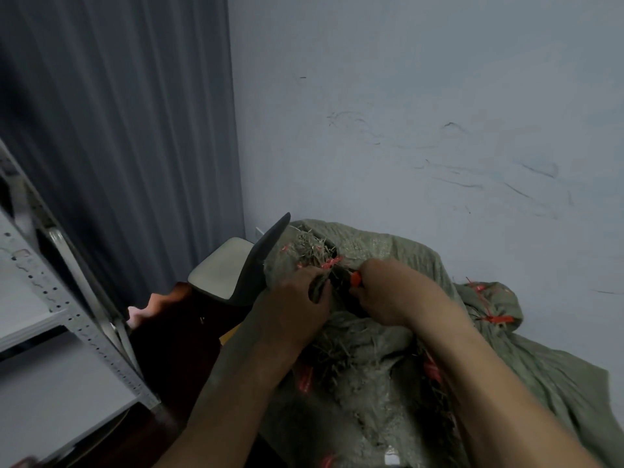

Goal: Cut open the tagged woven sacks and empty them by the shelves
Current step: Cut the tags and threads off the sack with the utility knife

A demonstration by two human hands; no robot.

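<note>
A grey-green woven sack (pixel 381 251) leans against the wall in front of me, its frayed mouth tied with red plastic tags (pixel 330 263). My left hand (pixel 293 298) grips the bunched sack fabric just below the mouth. Close beside it, my right hand (pixel 388 292) holds a cutting tool with an orange handle (pixel 355 278), its tip at the tags. The blades are hidden between my hands. A second tagged sack (pixel 489 309) sits behind on the right. More red tags (pixel 305 380) show lower down on the sacks.
A chair with a pale seat and dark back (pixel 236 268) stands left of the sack. White metal shelves (pixel 67 319) fill the left edge. A dark grey curtain (pixel 118 130) hangs behind, and a scuffed pale wall (pixel 439 130) rises on the right.
</note>
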